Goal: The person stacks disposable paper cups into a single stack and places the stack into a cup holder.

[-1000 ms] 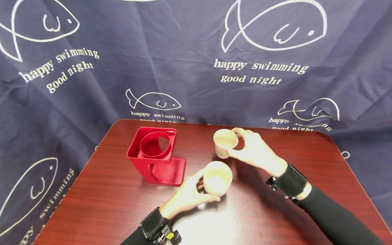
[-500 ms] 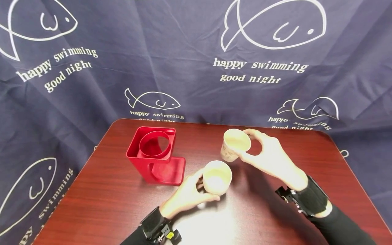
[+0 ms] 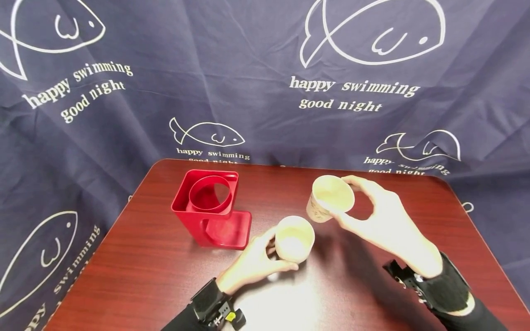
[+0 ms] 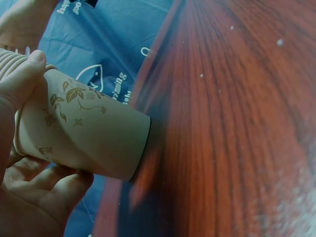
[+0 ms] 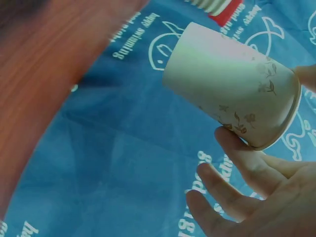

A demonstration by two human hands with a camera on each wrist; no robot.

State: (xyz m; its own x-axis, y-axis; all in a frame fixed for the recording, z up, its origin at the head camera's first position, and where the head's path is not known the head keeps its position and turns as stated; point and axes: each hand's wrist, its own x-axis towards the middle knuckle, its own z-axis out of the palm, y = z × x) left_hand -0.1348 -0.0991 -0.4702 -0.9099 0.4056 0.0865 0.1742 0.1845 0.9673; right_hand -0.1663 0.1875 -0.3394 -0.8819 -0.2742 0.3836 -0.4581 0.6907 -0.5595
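Note:
Near the middle of the table, my left hand [image 3: 253,263] grips a stack of paper cups [image 3: 294,239] around the rims, thumb in front. Several nested rims and a printed leaf pattern show on the stack [image 4: 94,123] in the left wrist view. My right hand [image 3: 387,223] pinches a single paper cup [image 3: 318,210] by its rim, thumb on one side and fingers on the other. That cup is held above the table, tilted, to the right of and behind the stack. Its base and flowered side [image 5: 222,84] appear in the right wrist view.
A red plastic stand [image 3: 203,230] with a round ring in its top and a flat lower tray stands left of the stack. The brown wooden table [image 3: 136,257] ends at a dark blue curtain [image 3: 265,82] with fish prints.
My right hand has moved to the right and toward me with the single cup, farther from the stand. The left hand and the stack have stayed in place.

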